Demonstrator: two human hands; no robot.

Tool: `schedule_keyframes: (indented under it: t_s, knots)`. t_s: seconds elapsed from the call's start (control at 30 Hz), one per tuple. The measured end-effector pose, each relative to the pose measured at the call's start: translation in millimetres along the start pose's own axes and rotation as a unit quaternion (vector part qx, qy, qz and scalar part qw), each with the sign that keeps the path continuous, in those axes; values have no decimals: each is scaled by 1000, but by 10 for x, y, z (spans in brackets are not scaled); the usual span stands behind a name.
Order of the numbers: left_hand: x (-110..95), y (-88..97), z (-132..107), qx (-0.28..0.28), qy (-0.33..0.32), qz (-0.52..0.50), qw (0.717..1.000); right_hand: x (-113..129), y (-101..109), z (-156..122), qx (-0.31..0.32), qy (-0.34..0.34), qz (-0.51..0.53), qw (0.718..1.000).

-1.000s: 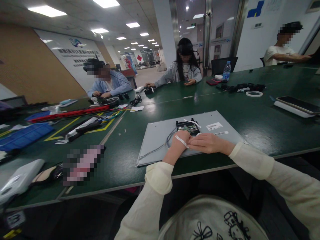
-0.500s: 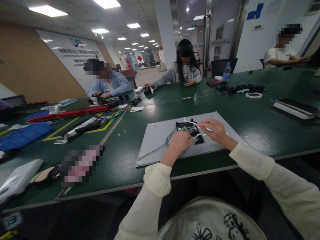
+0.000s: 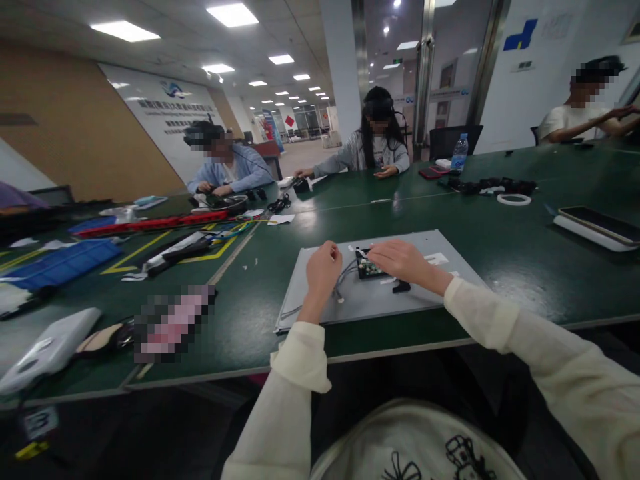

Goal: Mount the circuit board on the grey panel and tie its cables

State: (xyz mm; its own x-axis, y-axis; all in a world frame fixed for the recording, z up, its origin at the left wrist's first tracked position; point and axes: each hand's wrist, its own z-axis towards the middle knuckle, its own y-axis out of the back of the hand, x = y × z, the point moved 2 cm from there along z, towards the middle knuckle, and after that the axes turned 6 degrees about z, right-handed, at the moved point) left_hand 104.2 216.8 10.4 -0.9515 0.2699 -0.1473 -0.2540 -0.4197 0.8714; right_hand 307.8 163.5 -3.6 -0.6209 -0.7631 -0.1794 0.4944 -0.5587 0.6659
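Note:
A black-framed board (image 3: pixel 369 268) with small green and pale parts lies on a grey panel (image 3: pixel 430 293). My right hand (image 3: pixel 403 260) is over the board's right side, its fingers closed together and covering part of it. A thin white strip (image 3: pixel 358 252) shows at these fingertips. My left hand (image 3: pixel 323 267) is raised to the left of the board, apart from it, fingers curled into a pinch; whatever may be in them is hidden. Grey cables (image 3: pixel 345 273) run from the board's left side across the panel. A small black piece (image 3: pixel 401 287) lies just in front of the board.
White labels (image 3: pixel 436 259) are on the panel's right part. A phone on a white case (image 3: pixel 597 227) lies right; a white device (image 3: pixel 53 350) and blue tray (image 3: pixel 65 263) left. A bottle (image 3: pixel 459 153) stands at the back. Several people sit around the green table (image 3: pixel 320 217).
My left hand has come off the board, up and to the left. My right hand has moved slightly left and flattened over the board. The view has shifted a little.

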Motion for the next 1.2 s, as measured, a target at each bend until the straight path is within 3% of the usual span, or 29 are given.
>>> schedule_keyframes:
  t_s: [0.13,0.23,0.5,0.73,0.97,1.2]
  knots:
    - [32,-47,14,-16,8,-29,999,133,-287,162,63,5,-3,998]
    - [56,-131,30,4,-12,-50,999,224,-439,202,137,1,0,991]
    - [89,-394,61,41,-107,-104,988,219,-487,209,240,-22,28,970]
    - [170,-558,87,77,-84,-148,982,238,-545,228,269,-29,35,962]
    - [244,-632,107,96,-41,-229,968,336,-381,216,234,-63,108,964]
    - [271,-737,156,94,-38,-214,972,507,-292,140,237,-61,98,965]
